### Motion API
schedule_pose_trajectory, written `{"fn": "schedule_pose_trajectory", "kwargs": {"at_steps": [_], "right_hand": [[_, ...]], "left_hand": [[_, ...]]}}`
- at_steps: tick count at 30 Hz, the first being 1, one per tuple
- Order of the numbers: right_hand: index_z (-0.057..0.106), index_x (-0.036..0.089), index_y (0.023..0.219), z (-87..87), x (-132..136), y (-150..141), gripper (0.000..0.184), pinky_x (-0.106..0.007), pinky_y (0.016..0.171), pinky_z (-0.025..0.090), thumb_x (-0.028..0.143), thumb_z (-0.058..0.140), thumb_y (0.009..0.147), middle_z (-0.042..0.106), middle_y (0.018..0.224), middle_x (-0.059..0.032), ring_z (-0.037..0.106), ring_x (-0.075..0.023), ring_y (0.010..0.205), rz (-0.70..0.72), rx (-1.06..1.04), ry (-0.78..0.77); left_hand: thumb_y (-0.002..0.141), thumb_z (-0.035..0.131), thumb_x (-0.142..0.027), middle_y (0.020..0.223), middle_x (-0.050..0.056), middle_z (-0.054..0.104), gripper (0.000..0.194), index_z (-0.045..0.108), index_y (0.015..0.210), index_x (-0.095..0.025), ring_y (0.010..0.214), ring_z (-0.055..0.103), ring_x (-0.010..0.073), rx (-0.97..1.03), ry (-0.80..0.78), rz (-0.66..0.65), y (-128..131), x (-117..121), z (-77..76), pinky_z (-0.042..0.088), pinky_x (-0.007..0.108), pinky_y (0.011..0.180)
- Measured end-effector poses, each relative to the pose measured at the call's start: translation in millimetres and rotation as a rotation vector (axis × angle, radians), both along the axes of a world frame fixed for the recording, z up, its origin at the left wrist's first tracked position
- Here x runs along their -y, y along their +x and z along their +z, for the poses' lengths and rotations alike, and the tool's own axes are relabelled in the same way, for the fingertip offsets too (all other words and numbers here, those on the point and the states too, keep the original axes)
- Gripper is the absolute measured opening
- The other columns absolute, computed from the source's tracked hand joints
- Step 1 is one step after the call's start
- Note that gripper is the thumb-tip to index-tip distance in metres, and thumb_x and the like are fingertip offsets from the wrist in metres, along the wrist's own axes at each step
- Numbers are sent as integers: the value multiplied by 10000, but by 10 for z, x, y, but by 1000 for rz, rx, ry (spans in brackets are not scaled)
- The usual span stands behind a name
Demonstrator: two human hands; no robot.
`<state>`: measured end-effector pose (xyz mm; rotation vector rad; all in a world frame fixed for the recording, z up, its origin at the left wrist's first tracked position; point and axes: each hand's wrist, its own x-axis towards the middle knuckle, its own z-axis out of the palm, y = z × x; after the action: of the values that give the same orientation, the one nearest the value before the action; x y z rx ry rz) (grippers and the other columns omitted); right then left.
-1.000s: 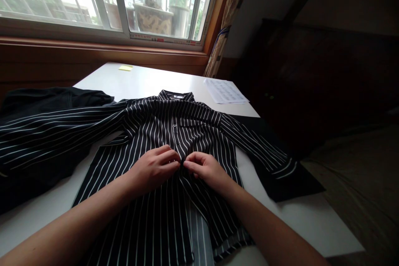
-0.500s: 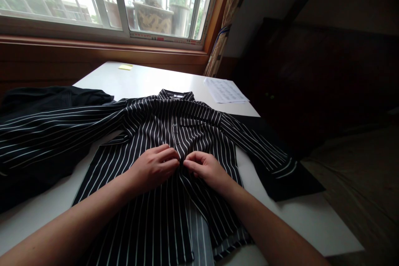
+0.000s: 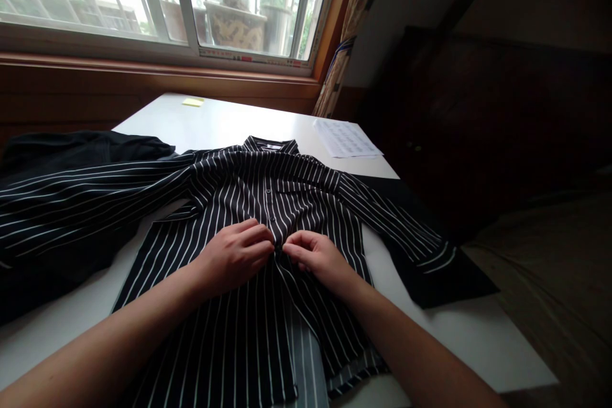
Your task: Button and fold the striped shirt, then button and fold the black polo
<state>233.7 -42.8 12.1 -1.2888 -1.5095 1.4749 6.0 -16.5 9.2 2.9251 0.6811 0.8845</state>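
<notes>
A black shirt with white stripes [image 3: 229, 191] lies face up, its collar toward the window and its sleeves spread to both sides. My left hand [image 3: 239, 250] is closed on the edge of the front opening, around mid-shirt. Just to its right, my right hand [image 3: 313, 256] pinches the other edge of the opening, thumb against forefinger. The fingertips of both hands nearly meet, and whatever small part lies between them is hidden. Above them a button [image 3: 268, 192] shows on the front strip. Below the hands the two front panels hang apart, showing the greyish inside.
The shirt lies on a white table [image 3: 229, 118]. Dark clothing [image 3: 90, 146] is heaped at the left, and a flat black piece [image 3: 430, 290] lies beneath the right sleeve. Printed sheets [image 3: 347, 139] and yellow sticky notes [image 3: 192, 102] rest near the far edge, below a window.
Both hands stay at the same spot on the front opening. Only a slight shift of the fingers shows; the shirt lies as before.
</notes>
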Motion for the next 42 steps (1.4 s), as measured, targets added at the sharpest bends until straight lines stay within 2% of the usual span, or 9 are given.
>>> {"fn": "schedule_pose_trajectory", "kwargs": {"at_steps": [8, 15, 23, 28, 31, 35, 38, 42], "right_hand": [[690, 166, 869, 1, 3, 1, 238, -242, 558, 409, 401, 716, 841, 600, 711, 26, 519, -87, 564, -20, -11, -14], [704, 166, 859, 0, 0, 11, 239, -240, 550, 397, 404, 716, 836, 603, 702, 24, 514, -86, 562, -15, -25, -23], [701, 170, 856, -7, -3, 12, 243, -245, 556, 392, 411, 716, 835, 606, 703, 21, 516, -89, 568, -23, -23, -31], [699, 167, 859, -14, -7, 12, 247, -242, 548, 383, 412, 721, 834, 599, 697, 23, 508, -85, 562, -30, -26, -35], [700, 163, 868, -12, -6, 13, 248, -237, 546, 381, 409, 719, 837, 602, 702, 23, 508, -82, 561, -29, -29, -37], [704, 163, 875, -8, -3, 17, 258, -236, 548, 388, 418, 720, 840, 601, 698, 24, 507, -82, 561, -22, -30, -36], [713, 166, 886, -2, 0, 14, 262, -241, 557, 403, 426, 704, 854, 608, 702, 19, 513, -89, 571, -10, -19, -17], [711, 181, 941, -5, 11, -2, 255, -247, 567, 429, 425, 682, 873, 622, 749, 9, 524, -99, 596, -8, -17, 16]], "left_hand": [[923, 551, -114, 982, 45, 652, 129, 646, 979, -181, 823, 546, 174, 46, -51, -11, -1, 18, 26, 490, 322, 723], [885, 559, -96, 989, 47, 649, 304, 651, 1151, -212, 801, 538, 170, 44, 13, -94, -20, 20, 23, 503, 318, 706], [890, 571, -120, 963, 53, 630, 211, 695, 1041, -201, 770, 525, 173, -23, 21, -77, -24, 2, 13, 502, 314, 671], [889, 569, -118, 993, 54, 633, 216, 682, 1049, -210, 799, 537, 183, -16, -5, -57, -26, 8, 22, 494, 314, 672], [901, 558, -121, 1021, 51, 646, 213, 650, 1069, -213, 829, 559, 184, 15, -69, -46, -25, 13, 8, 489, 313, 685], [937, 591, -200, 964, 46, 656, 81, 586, 1015, -179, 855, 594, 178, 113, -209, -6, 16, 12, -49, 515, 322, 751], [932, 631, -253, 865, 12, 641, 94, 572, 959, -186, 776, 603, 156, 165, -319, 60, 70, 16, -97, 516, 297, 706], [886, 665, -195, 836, -11, 657, 89, 588, 931, -194, 713, 617, 127, 223, -499, 127, 109, 30, -108, 501, 248, 639]]}}
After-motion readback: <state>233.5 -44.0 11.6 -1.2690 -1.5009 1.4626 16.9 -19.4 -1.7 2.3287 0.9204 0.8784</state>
